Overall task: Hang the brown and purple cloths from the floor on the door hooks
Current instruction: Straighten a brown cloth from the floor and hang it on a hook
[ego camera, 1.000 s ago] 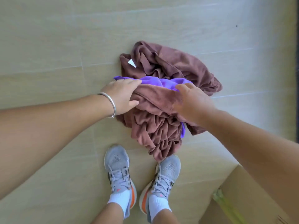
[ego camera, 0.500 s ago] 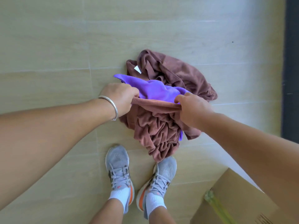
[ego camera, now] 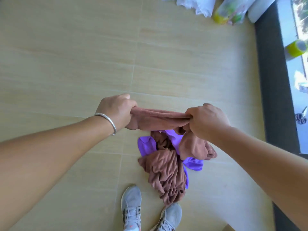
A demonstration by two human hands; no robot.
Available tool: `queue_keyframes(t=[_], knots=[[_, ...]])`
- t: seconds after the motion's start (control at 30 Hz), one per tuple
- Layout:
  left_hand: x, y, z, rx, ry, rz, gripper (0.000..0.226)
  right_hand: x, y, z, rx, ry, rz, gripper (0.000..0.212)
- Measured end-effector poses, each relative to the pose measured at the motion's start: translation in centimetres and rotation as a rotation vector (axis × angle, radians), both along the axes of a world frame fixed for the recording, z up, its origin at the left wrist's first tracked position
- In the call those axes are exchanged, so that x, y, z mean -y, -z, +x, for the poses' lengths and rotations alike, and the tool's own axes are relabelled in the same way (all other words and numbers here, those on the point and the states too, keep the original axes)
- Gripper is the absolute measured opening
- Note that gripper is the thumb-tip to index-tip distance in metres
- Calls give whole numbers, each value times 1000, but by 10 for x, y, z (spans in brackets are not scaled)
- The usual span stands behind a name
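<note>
Brown cloth (ego camera: pixel 160 116) being lifted from the floor (ego camera: pixel 66 64): task in its opening stage.
Left hand (ego camera: pixel 116 109) and right hand (ego camera: pixel 206 120) are each gripping the cloth's upper edge with fingers curled round it, stretching it between them while its lower folds are trailing onto the floor, tangled with the purple cloth (ego camera: pixel 146 145) lying near the shoes (ego camera: pixel 131 207). Neither cloth is hanging yet; no door hooks are showing.
</note>
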State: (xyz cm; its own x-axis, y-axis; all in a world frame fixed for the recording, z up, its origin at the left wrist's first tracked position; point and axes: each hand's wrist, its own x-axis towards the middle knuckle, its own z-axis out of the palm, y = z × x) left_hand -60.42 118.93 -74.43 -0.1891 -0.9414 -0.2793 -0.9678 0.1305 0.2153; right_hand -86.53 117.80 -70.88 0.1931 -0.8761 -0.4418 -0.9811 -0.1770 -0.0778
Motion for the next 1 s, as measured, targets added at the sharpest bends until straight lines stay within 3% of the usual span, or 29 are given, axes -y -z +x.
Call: queue_keyframes(t=[0.33, 0.5, 0.6, 0.73, 0.87, 1.0], knots=[[12, -121, 134, -33, -265, -280, 17, 61, -108, 101, 117, -201, -166, 31], [-20, -174, 190, -7, -322, -355, 11, 73, -124, 167, 124, -269, -202, 30], [-54, -183, 200, 27, -304, -359, 2, 63, -119, 199, 29, -322, -195, 29], [-113, -157, 170, 76, -224, -163, 12, 26, -100, 219, -73, -338, -80, 46], [-175, -118, 130, -42, -141, 262, 33, -24, -75, 221, -130, -423, -5, 44], [-220, -91, 140, 57, -192, 403, 41, -66, -58, 220, -154, -469, 46, 42]])
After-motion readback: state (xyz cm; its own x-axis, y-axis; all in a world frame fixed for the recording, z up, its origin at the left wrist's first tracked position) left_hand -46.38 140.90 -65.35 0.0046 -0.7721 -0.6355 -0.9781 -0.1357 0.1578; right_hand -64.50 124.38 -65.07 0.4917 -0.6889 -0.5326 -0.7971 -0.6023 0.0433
